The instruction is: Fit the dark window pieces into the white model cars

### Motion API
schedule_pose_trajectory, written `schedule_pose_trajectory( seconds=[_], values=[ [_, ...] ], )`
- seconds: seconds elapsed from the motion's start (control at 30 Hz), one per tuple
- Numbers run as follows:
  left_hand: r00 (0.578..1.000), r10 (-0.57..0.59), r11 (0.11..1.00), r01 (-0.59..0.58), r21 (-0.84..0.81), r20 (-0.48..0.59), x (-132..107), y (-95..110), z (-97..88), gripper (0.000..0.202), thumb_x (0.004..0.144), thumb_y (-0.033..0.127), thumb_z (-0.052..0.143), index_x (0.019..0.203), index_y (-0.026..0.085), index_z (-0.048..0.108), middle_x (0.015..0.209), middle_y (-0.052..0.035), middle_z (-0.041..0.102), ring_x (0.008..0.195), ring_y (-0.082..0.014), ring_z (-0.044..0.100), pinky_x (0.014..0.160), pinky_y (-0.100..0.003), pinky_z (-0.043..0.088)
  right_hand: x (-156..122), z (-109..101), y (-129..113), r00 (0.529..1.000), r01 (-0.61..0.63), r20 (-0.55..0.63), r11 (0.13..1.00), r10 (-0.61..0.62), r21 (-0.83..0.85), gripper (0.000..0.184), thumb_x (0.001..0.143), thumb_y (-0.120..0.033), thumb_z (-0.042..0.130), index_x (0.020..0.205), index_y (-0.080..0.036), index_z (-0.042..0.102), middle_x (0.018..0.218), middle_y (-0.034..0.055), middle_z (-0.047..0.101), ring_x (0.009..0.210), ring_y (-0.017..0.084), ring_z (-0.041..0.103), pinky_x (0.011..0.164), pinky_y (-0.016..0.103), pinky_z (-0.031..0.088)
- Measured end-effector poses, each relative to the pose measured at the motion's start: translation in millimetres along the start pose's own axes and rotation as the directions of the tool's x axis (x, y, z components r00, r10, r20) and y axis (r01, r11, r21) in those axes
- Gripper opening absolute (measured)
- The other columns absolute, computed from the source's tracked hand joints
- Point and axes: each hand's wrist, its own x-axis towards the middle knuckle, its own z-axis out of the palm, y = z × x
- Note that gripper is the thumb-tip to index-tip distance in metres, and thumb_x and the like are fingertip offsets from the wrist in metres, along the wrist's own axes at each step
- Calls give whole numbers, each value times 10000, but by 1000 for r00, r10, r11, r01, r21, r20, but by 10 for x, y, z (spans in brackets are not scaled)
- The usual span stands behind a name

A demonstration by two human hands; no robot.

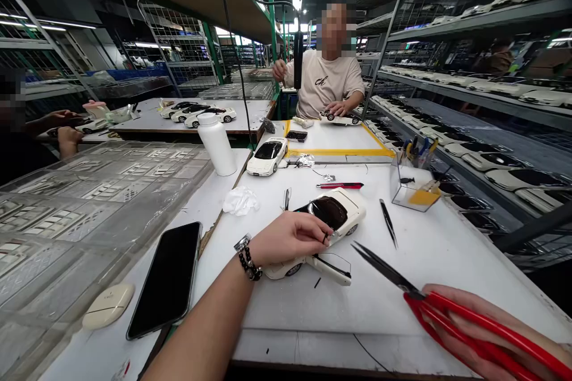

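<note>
A white model car (342, 214) lies near the middle of the worktop (286, 309), held by the left hand (288, 238), its fingers curled over the car's side. By the near right corner, the right hand (487, 333) appears closed around red-handled scissors (447, 315), blades toward the car.

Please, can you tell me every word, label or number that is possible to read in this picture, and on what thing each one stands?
White T-shirt of the person opposite: a dark script mark on the chest, perhaps "Ch", too blurred to be sure.
White plastic bottle: no text shows.
Black phone: no text shows.
No other words or numbers can be read.
</note>
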Motion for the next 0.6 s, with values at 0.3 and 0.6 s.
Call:
schedule_pose_trajectory(
  seconds=[0.3,0.6],
  values=[
    [1000,12,994,-13,110,9,-15,33,17,65,719,129,671,747,144,727,1043,-79,663,869,-159,644,793,-245,537,19,331,-623,987,-137,96,982,125,128,596,466,-251,893,986,-224,604,915,63,698,674,148,667,365,102,420],
    [999,28,986,-32,161,26,-19,45,15,58,738,163,668,751,143,721,1060,-84,661,870,-175,647,808,-276,540,110,381,-558,988,-9,153,985,-18,174,398,496,-252,885,836,-209,681,895,29,679,805,152,662,692,160,527]
  ],
)
